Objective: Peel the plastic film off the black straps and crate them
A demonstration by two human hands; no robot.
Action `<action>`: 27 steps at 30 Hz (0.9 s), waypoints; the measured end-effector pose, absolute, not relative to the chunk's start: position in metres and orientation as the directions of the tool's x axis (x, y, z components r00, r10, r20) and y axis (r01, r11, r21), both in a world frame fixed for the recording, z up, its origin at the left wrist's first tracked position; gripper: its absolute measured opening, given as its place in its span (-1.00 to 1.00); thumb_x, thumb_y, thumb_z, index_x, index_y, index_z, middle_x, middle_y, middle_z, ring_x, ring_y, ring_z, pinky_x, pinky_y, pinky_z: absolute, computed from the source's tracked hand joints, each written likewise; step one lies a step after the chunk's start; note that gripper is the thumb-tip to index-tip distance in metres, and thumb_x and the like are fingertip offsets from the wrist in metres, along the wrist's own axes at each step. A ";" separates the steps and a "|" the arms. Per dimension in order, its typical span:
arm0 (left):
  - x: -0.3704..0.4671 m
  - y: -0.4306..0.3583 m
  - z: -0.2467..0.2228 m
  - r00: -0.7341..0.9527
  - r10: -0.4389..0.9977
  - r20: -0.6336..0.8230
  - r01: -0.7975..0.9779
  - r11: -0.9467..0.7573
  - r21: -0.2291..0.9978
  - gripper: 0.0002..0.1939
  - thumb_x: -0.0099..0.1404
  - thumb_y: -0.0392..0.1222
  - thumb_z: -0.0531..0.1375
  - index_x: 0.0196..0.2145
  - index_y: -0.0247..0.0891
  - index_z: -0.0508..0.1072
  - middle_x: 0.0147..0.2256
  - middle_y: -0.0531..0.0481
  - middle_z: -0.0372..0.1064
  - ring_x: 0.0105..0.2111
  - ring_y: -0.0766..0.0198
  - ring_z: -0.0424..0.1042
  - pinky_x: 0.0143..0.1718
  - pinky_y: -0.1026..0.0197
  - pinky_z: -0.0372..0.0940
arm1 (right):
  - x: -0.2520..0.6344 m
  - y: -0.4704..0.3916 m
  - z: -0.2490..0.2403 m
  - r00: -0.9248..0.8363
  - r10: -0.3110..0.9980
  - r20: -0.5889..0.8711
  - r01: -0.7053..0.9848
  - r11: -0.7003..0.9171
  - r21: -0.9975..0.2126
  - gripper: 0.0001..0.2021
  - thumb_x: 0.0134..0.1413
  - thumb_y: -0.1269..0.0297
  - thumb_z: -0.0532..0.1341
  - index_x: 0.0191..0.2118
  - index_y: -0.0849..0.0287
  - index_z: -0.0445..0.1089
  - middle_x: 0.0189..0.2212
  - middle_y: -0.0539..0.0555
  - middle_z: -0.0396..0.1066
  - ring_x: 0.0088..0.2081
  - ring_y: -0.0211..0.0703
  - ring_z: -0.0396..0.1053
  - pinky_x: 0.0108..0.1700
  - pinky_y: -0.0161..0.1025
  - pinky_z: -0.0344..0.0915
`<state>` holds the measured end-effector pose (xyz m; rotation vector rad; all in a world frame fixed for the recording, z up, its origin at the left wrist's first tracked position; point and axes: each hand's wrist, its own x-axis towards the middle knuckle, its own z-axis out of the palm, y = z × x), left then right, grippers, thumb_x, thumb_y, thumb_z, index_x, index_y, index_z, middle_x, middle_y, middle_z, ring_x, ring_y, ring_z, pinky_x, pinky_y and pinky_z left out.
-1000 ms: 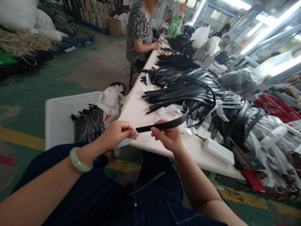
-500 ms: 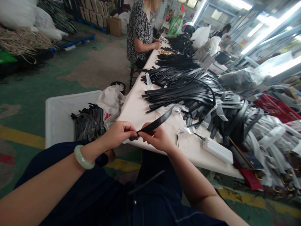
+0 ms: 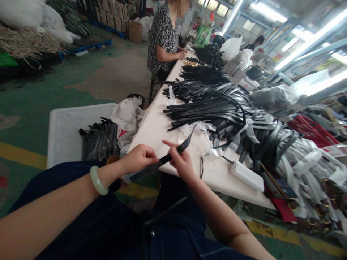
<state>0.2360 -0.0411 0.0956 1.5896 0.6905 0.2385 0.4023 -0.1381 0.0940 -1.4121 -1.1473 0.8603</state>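
My left hand (image 3: 142, 157), with a pale green bangle at the wrist, pinches a black strap (image 3: 164, 159) near its lower end, which slants down past the fingertips. My right hand (image 3: 182, 160) has the same strap between its fingers, the index finger stretched out over the table edge. From there the strap curves up and right onto the white tabletop (image 3: 151, 126). Beyond it lies a large pile of black straps (image 3: 200, 110), with clear plastic wrapping (image 3: 208, 139) beside it.
A white bin (image 3: 65, 122) holding dark wrapped pieces stands left of the table. A white power bank (image 3: 247, 176) lies near the right front edge. White-wrapped straps (image 3: 309, 162) fill the right end. A person (image 3: 165, 47) works at the far left side.
My hands have moved apart along the strap, so more of its lower end shows. My right index finger has lifted and extended. The view has shifted slightly.
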 end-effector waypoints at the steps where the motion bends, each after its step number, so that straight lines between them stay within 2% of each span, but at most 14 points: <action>1: 0.236 -0.042 0.096 0.795 0.553 -0.251 0.298 0.005 0.955 -0.74 0.07 -0.08 0.27 -0.54 -0.38 0.51 -0.60 0.01 0.41 -0.58 0.36 0.31 -0.51 0.34 0.16 | 0.404 -0.138 0.094 0.381 0.923 0.054 0.111 0.013 -0.994 -0.47 0.25 -0.09 0.02 0.03 0.23 0.44 -0.69 -0.12 0.01 -0.65 -0.35 -0.03 -0.62 -0.37 -0.07; 3: 0.237 -0.042 0.098 0.793 0.550 -0.262 0.300 0.021 0.954 -0.74 0.07 -0.09 0.26 -0.53 -0.39 0.53 -0.59 -0.01 0.42 -0.58 0.35 0.32 -0.51 0.33 0.17 | 0.405 -0.138 0.095 0.474 0.880 0.026 0.073 -0.010 -0.997 -0.46 0.27 -0.08 -0.02 -0.01 0.26 0.46 -0.71 -0.14 -0.06 -0.67 -0.36 -0.09 -0.62 -0.36 -0.12; 6: 0.238 -0.043 0.098 0.794 0.557 -0.243 0.269 0.036 0.963 -0.72 0.09 -0.07 0.25 -0.56 -0.39 0.51 -0.64 0.03 0.35 -0.63 0.41 0.23 -0.57 0.36 0.08 | 0.400 -0.143 0.096 0.238 0.968 0.078 0.253 0.016 -0.967 -0.54 0.23 -0.04 0.07 -0.06 0.23 0.49 -0.67 -0.09 0.08 -0.61 -0.35 0.06 -0.56 -0.36 0.00; 8: 0.239 -0.043 0.097 0.801 0.554 -0.229 0.259 0.026 0.966 -0.72 0.09 -0.07 0.25 -0.56 -0.40 0.51 -0.64 0.03 0.35 -0.63 0.41 0.21 -0.59 0.37 0.07 | 0.400 -0.143 0.097 0.182 0.979 0.097 0.270 0.045 -0.962 -0.57 0.20 -0.03 0.12 -0.06 0.21 0.49 -0.65 -0.09 0.08 -0.60 -0.35 0.06 -0.56 -0.36 0.02; 11: 0.240 -0.044 0.096 0.797 0.558 -0.231 0.276 0.003 0.961 -0.74 0.06 -0.09 0.27 -0.52 -0.40 0.53 -0.58 -0.02 0.42 -0.58 0.36 0.30 -0.54 0.35 0.16 | 0.406 -0.138 0.096 0.449 0.888 0.104 0.136 0.047 -0.990 -0.53 0.24 -0.07 0.05 -0.06 0.20 0.48 -0.63 -0.10 -0.03 -0.64 -0.36 -0.06 -0.62 -0.35 -0.06; 13: 0.241 -0.044 0.095 0.789 0.571 -0.227 0.278 -0.002 0.961 -0.74 0.05 -0.09 0.28 -0.52 -0.40 0.54 -0.57 -0.03 0.43 -0.57 0.35 0.32 -0.52 0.35 0.18 | 0.407 -0.136 0.094 0.527 0.843 0.109 0.120 0.053 -0.991 -0.53 0.26 -0.08 0.00 -0.09 0.16 0.49 -0.63 -0.09 -0.01 -0.64 -0.35 -0.04 -0.62 -0.35 -0.05; 17: 0.244 -0.044 0.096 0.825 0.530 -0.196 0.217 0.023 0.976 -0.69 0.10 -0.03 0.26 -0.49 -0.41 0.54 -0.59 -0.01 0.41 -0.60 0.39 0.27 -0.57 0.37 0.11 | 0.403 -0.140 0.093 0.246 0.960 0.132 0.259 0.066 -0.964 -0.64 0.18 -0.01 0.16 -0.12 0.12 0.53 -0.55 -0.01 0.27 -0.50 -0.27 0.22 -0.47 -0.33 0.17; 18: 0.245 -0.044 0.096 0.828 0.526 -0.192 0.216 0.016 0.976 -0.69 0.10 -0.04 0.26 -0.49 -0.41 0.55 -0.59 -0.01 0.41 -0.60 0.39 0.27 -0.57 0.37 0.11 | 0.406 -0.140 0.096 0.247 0.958 0.146 0.254 0.082 -0.964 -0.65 0.15 0.00 0.19 -0.11 0.13 0.53 -0.54 -0.01 0.29 -0.49 -0.27 0.23 -0.45 -0.32 0.18; 20: 0.247 -0.044 0.098 0.819 0.542 -0.188 0.238 -0.022 0.971 -0.72 0.08 -0.07 0.27 -0.51 -0.40 0.55 -0.59 -0.02 0.41 -0.59 0.37 0.28 -0.55 0.36 0.13 | 0.417 -0.139 0.104 0.434 0.877 0.206 0.180 0.140 -0.974 -0.62 0.17 -0.02 0.17 -0.11 0.16 0.52 -0.56 -0.03 0.22 -0.53 -0.31 0.16 -0.48 -0.34 0.13; 22: 0.249 -0.044 0.100 0.805 0.563 -0.184 0.264 -0.063 0.962 -0.74 0.06 -0.09 0.28 -0.54 -0.40 0.54 -0.60 -0.02 0.41 -0.59 0.37 0.28 -0.54 0.35 0.13 | 0.429 -0.137 0.109 0.656 0.710 0.254 0.131 0.225 -0.966 -0.56 0.24 -0.04 0.07 -0.14 0.20 0.52 -0.58 -0.05 0.10 -0.57 -0.35 0.07 -0.53 -0.34 0.05; 23: 0.250 -0.044 0.100 0.804 0.566 -0.182 0.269 -0.073 0.960 -0.74 0.06 -0.09 0.28 -0.55 -0.39 0.54 -0.61 -0.01 0.40 -0.59 0.37 0.27 -0.55 0.35 0.12 | 0.432 -0.137 0.109 0.704 0.657 0.268 0.142 0.239 -0.961 -0.54 0.27 -0.05 0.02 -0.15 0.21 0.51 -0.58 -0.05 0.08 -0.58 -0.35 0.05 -0.54 -0.34 0.03; 25: 0.253 -0.045 0.100 0.811 0.557 -0.177 0.259 -0.072 0.963 -0.74 0.06 -0.09 0.27 -0.53 -0.39 0.54 -0.61 -0.01 0.39 -0.59 0.37 0.27 -0.56 0.35 0.11 | 0.430 -0.141 0.103 0.647 0.708 0.283 0.216 0.186 -0.959 -0.53 0.29 -0.03 -0.01 -0.14 0.20 0.52 -0.55 -0.03 0.12 -0.57 -0.33 0.07 -0.53 -0.33 0.06; 27: 0.257 -0.046 0.098 0.825 0.544 -0.154 0.235 -0.082 0.969 -0.75 0.07 -0.11 0.25 -0.55 -0.39 0.53 -0.62 0.00 0.37 -0.59 0.37 0.26 -0.55 0.35 0.11 | 0.422 -0.149 0.093 0.440 0.858 0.265 0.312 0.130 -0.941 -0.57 0.30 0.01 0.00 -0.11 0.15 0.52 -0.47 0.01 0.24 -0.50 -0.30 0.19 -0.45 -0.31 0.17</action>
